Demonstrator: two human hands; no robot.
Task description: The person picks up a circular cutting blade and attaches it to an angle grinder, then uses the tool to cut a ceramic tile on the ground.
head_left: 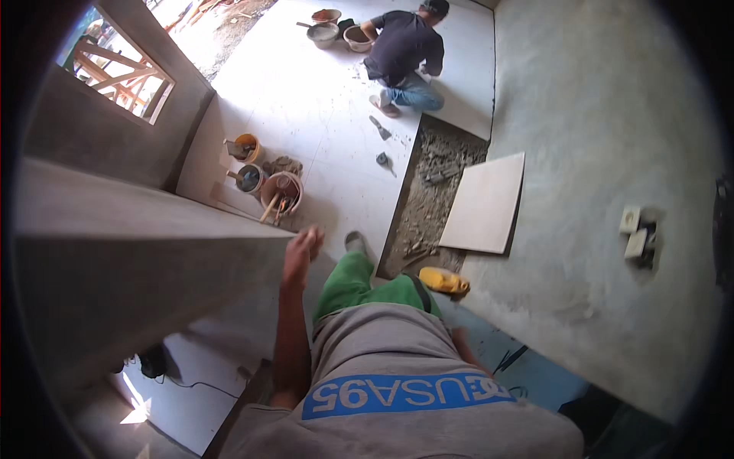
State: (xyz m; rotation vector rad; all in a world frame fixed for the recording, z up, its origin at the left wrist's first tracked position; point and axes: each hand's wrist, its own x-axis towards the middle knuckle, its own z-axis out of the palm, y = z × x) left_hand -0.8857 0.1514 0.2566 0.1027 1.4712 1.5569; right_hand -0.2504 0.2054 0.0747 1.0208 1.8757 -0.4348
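Grey partition wall stands left of the left hand, whose fingers appear curled narrow; far beyond, a bucket. Right hand blurred; grip cannot be told.

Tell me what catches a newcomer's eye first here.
The large pale tile stands out first, right of center beside the gray wall, overlapping the strip of rubble. Below it in view lies a bright yellow object, its exact kind unclear. At the top, a co-worker crouches on the white floor.

Pale letters and digits on blue band, grey shirt
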